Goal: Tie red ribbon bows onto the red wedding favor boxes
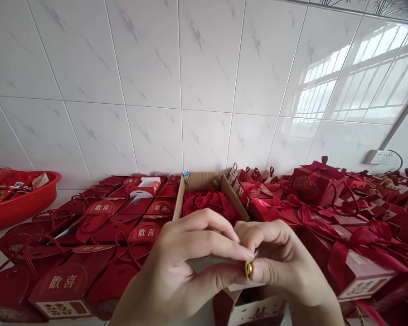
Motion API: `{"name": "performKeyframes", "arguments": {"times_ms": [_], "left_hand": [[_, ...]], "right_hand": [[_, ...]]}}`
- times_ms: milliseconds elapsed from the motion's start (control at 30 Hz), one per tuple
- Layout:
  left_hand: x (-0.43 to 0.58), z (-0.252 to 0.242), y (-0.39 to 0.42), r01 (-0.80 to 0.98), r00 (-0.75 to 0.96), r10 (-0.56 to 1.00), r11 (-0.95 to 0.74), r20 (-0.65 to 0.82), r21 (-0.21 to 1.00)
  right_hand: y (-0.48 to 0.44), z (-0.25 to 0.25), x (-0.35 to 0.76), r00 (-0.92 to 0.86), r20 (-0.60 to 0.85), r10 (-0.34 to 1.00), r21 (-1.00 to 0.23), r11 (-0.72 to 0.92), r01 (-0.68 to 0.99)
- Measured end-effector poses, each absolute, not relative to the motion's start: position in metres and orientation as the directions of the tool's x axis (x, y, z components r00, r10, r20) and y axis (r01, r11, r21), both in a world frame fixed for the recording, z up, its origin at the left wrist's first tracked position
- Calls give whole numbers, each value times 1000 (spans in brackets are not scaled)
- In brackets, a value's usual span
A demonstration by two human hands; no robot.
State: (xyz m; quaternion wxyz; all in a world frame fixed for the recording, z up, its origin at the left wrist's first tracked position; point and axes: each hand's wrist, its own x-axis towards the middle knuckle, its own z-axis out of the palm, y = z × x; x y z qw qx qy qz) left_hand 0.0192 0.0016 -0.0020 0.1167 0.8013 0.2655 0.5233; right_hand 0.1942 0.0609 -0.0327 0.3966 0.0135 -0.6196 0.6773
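Observation:
My left hand [187,258] and my right hand [275,253] meet in front of me, thumbs and fingertips pinched together. Between them is a small cream strip [247,261] with a shiny gold stud [249,269] in it. Most of the strip is hidden by my fingers. Just below stands a red and cream gift box [256,313] with its top open; its inside is dark and partly covered by my hands. Behind my hands, a cardboard carton [235,195] holds a heap of dark red ribbons [209,203].
Rows of red gift boxes [68,283] with cord handles fill the left side. On the right are finished-looking boxes with red bows [357,242]. A red plastic basin [27,201] of small packets sits far left. A tiled wall [207,77] closes the back, with a power socket [379,157].

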Motion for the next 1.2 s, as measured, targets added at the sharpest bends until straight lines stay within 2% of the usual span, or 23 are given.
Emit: {"name": "performKeyframes", "arguments": {"times_ms": [167,367,600,833,1200], "left_hand": [[17,-3,3,251,354,525,-850,774,462],[18,-3,7,193,389,427,-904,816,380],[21,-5,6,272,333,353,-924,874,269],[20,-5,7,353,330,342,-909,880,221],[21,-7,11,441,355,315,-887,880,140]], "right_hand": [[62,-33,194,-687,523,505,-825,96,-557],[65,-35,197,-705,531,470,-807,26,-590],[65,-34,197,-699,523,487,-819,59,-571],[63,-31,203,-633,541,554,-833,249,-494],[62,-31,205,-626,513,587,-849,240,-471]]}}
